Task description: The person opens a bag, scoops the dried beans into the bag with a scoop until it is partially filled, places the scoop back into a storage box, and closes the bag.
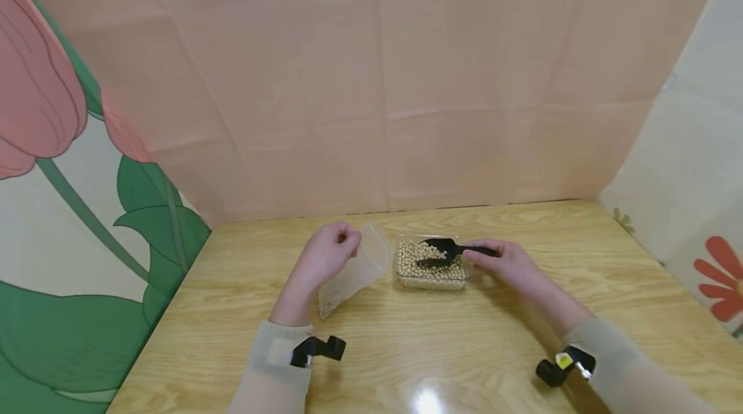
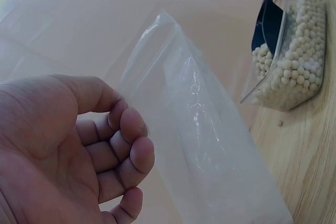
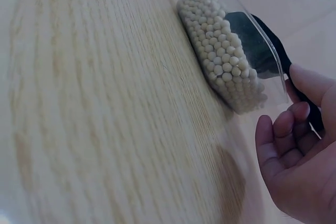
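Note:
My left hand (image 1: 332, 249) pinches the upper edge of a clear plastic bag (image 1: 360, 272), which hangs slantwise with a few small bits in its bottom corner. In the left wrist view the bag (image 2: 194, 129) spreads beyond the curled fingers (image 2: 139, 153). To its right stands a clear plastic box (image 1: 432, 283) of round, pale, bean-like balls (image 1: 413, 253). My right hand (image 1: 511, 262) grips the handle of a black scoop (image 1: 442, 251), whose bowl lies in the box among the balls. The right wrist view shows the scoop (image 3: 254, 45) behind the box's clear wall.
Both things are on a light wood-grain table (image 1: 383, 349). A pink sheet (image 1: 371, 91) hangs behind it, with a flower-patterned panel (image 1: 69, 207) at left and another panel (image 1: 691, 207) at right. Each sleeve carries a black wrist mount (image 1: 318, 349).

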Available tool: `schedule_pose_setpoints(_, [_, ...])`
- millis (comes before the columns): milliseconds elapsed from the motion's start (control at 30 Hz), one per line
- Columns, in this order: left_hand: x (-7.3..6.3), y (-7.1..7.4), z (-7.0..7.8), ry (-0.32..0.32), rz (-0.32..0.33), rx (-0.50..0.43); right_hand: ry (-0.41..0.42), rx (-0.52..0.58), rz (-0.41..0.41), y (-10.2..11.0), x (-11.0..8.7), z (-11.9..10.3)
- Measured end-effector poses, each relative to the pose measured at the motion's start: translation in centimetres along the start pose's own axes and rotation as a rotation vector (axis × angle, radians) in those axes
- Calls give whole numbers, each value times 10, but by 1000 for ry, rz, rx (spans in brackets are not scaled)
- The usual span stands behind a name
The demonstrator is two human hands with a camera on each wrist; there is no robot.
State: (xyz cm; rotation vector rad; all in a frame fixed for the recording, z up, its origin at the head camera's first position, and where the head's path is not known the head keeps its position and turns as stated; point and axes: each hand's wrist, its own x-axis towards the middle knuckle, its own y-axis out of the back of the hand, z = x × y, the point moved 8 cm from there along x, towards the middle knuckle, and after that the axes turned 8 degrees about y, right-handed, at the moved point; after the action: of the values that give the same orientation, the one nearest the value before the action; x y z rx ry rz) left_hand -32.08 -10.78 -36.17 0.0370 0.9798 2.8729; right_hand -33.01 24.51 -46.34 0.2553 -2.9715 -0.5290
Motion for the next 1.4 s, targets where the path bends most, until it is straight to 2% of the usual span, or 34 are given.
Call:
schedule_pose_setpoints(567, [0, 0, 0, 6, -1, -4, -65, 194, 21, 0, -4, 9])
schedule_pose_setpoints(933, [0, -1, -1, -6, -1, 0, -33, 366, 43, 1, -7, 1])
schedule_pose_setpoints(1400, [-1, -1, -1, -7, -6, -7, 48, 349, 35, 6, -11, -32])
